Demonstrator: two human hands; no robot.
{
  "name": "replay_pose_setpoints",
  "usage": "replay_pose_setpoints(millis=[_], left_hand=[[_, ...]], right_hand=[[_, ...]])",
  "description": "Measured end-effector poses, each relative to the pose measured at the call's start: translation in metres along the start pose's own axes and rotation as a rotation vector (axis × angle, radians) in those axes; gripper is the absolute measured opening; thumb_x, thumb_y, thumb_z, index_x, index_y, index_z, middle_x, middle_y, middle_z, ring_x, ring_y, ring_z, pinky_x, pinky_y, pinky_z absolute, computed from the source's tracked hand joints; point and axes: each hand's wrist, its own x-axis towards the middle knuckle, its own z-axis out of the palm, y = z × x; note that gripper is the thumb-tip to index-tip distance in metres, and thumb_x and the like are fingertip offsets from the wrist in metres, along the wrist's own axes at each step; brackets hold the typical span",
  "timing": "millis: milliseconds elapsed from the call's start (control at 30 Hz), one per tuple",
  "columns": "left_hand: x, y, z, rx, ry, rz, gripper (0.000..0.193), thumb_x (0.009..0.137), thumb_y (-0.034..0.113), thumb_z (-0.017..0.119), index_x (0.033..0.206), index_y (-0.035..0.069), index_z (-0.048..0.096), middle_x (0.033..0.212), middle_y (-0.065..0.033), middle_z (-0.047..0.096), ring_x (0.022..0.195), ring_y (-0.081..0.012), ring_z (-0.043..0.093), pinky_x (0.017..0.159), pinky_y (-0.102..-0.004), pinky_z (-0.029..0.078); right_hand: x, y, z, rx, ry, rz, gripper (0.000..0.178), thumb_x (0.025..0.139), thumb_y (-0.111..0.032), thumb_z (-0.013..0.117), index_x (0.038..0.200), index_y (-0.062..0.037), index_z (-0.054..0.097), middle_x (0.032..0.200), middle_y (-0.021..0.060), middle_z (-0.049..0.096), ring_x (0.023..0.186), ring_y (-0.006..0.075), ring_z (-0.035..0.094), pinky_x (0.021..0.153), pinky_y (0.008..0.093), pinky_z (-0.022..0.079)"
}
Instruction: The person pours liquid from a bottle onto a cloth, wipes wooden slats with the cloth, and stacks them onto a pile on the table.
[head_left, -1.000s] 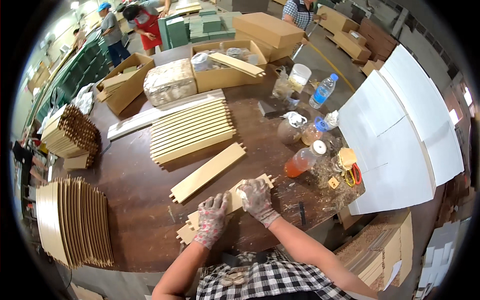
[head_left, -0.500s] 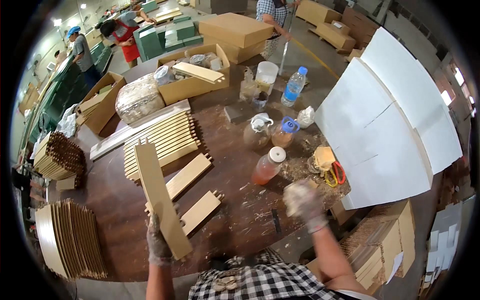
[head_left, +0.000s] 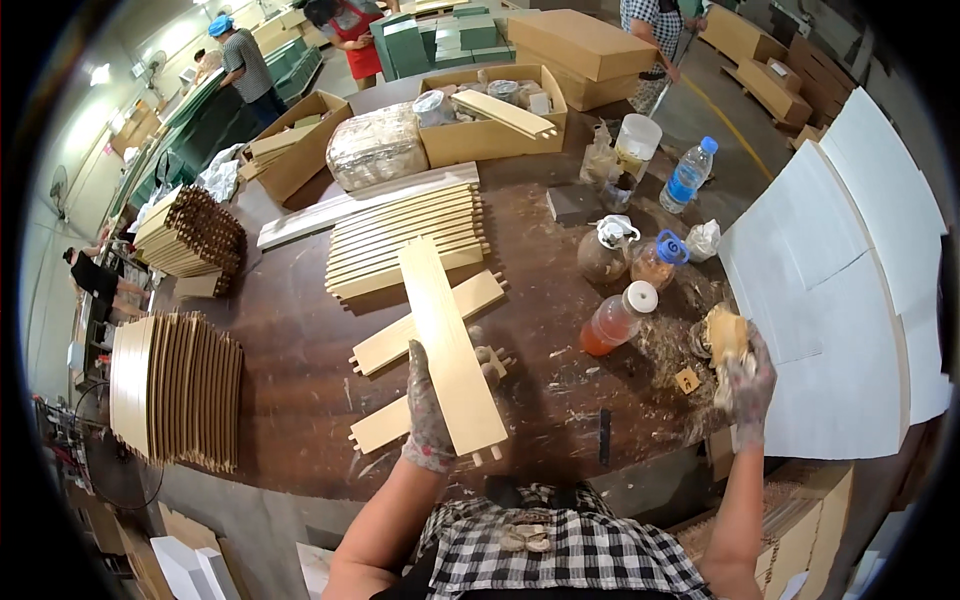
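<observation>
My left hand, in a stained flowered glove, grips a pale wooden slat by its left edge. Dowel pegs stick out of the slat's near end, and it is held tilted above the table. Beneath it lie two more slats, an upper one and a lower one, each partly covered. My gloved right hand is closed on a bunched pale rag. It is beside a tan block on top of a messy container. Part of the rag is hidden by the fingers.
A row of pegged slats lies behind my left hand, with slat stacks at left. Bottles, including one with orange liquid, stand left of my right hand. White boards rise at right. Other people work beyond the table.
My right hand has moved right with the rag, to the tan block. My left hand has carried the slat to the right relative to the other slats. The view has shifted left.
</observation>
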Motion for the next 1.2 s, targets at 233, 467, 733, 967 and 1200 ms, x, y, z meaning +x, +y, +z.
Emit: replay_pose_setpoints(millis=[233, 467, 733, 967, 1200], left_hand=[[0.004, -0.014, 0.018, -0.029, -0.081, -0.064, 0.066, 0.093, 0.055, 0.051, 0.123, -0.003, 0.048, 0.100, -0.0133, 0.056, 0.084, -0.0218, 0.058, 0.074, -0.0318, 0.054], [0.001, -0.017, 0.023, 0.128, -0.019, -0.008, 0.069, 0.092, 0.059, 0.049, 0.122, -0.003, 0.048, 0.091, -0.0113, 0.059, 0.079, -0.0217, 0.061, 0.069, -0.0304, 0.056], [0.009, -0.020, 0.025, 0.057, -0.103, -0.035, 0.065, 0.093, 0.055, 0.052, 0.121, -0.004, 0.048, 0.092, -0.0122, 0.058, 0.082, -0.0229, 0.061, 0.074, -0.0316, 0.056], [0.012, -0.016, 0.012, 0.020, -0.109, 0.009, 0.059, 0.094, 0.051, 0.051, 0.123, 0.000, 0.047, 0.106, -0.0113, 0.054, 0.085, -0.0214, 0.056, 0.075, -0.0320, 0.055], [0.005, -0.025, 0.018, 0.039, -0.011, 0.029, 0.066, 0.092, 0.057, 0.051, 0.121, -0.002, 0.048, 0.100, -0.0104, 0.054, 0.083, -0.0206, 0.056, 0.075, -0.0334, 0.054]], right_hand=[[-0.086, -0.102, 0.088, 0.621, -0.483, -0.447, 0.057, 0.067, -0.019, 0.084, 0.115, -0.0065, 0.058, 0.114, 0.0178, 0.065, 0.102, 0.0260, 0.066, 0.091, 0.0384, 0.055], [-0.093, -0.107, 0.097, 0.227, -0.407, -0.595, 0.051, 0.065, -0.011, 0.079, 0.113, -0.0056, 0.064, 0.098, 0.0110, 0.068, 0.077, 0.0237, 0.064, 0.070, 0.0356, 0.054], [-0.100, -0.096, 0.101, 0.078, -0.429, -0.500, 0.042, 0.067, -0.013, 0.079, 0.105, -0.0060, 0.063, 0.101, 0.0148, 0.068, 0.088, 0.0277, 0.069, 0.078, 0.0397, 0.056], [-0.068, -0.006, 0.047, 0.147, -0.027, -0.092, 0.051, 0.082, -0.014, 0.069, 0.127, -0.0015, 0.049, 0.096, 0.0095, 0.062, 0.075, 0.0152, 0.064, 0.065, 0.0279, 0.057], [0.026, 0.075, -0.007, -0.308, 0.210, -0.104, 0.055, 0.086, -0.020, 0.064, 0.134, -0.0006, 0.046, 0.119, 0.0186, 0.059, 0.108, 0.0294, 0.059, 0.093, 0.0380, 0.048]])
